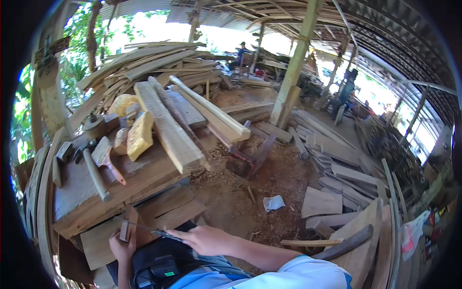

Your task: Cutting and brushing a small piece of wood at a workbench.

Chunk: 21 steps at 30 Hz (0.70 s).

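Observation:
My left hand (123, 246) is wrapped around the lower part of a small brown wooden block (129, 222), held upright near the bench's front edge. In my right hand (204, 239) is a thin, long-bladed tool (155, 230) with a dark grip; whether it is a file or a small saw I cannot tell. Its narrow blade points left and reaches the block, crossing it near the top. On the thick wooden bench (91, 212) beyond lie a hammer (95, 176) and a wide brush (109, 159) with a reddish handle.
Yellowish wood chunks (141, 136) and a thick plank (166, 127) rest on the bench. Stacked boards (159, 62) rise behind it. Shavings, a red-brown wooden stand (243, 161) and a white scrap (274, 203) are on the ground. Offcuts (332, 144) lie to the right, past a post (296, 65).

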Each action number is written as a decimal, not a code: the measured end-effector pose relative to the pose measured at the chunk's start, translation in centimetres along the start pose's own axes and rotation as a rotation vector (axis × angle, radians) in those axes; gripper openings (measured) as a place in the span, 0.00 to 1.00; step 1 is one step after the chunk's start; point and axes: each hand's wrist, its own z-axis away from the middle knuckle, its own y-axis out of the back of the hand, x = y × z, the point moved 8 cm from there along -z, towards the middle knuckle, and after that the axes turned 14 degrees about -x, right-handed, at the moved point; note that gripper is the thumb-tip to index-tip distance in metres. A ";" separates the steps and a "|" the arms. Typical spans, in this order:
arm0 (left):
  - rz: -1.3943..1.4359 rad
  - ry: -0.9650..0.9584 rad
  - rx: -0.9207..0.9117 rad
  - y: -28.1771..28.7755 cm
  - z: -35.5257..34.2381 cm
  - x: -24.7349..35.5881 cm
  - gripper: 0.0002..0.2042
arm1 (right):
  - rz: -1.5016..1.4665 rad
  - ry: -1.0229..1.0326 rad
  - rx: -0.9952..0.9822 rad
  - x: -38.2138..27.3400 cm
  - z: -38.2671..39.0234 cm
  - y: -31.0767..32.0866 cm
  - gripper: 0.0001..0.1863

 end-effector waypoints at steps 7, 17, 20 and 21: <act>-0.030 -0.007 -0.035 0.3 -0.2 0.1 0.14 | -0.035 0.093 0.086 -1.1 -1.5 1.2 0.31; -0.020 0.011 -0.039 0.2 -0.1 -0.2 0.16 | -0.094 0.218 0.232 -2.0 -1.2 1.6 0.30; -0.049 -0.020 0.002 0.2 -0.1 0.3 0.17 | -0.116 0.028 0.075 0.8 0.3 -0.5 0.30; -0.004 -0.009 -0.023 -0.1 -0.2 0.2 0.17 | -0.038 0.020 0.092 1.0 1.1 -0.9 0.32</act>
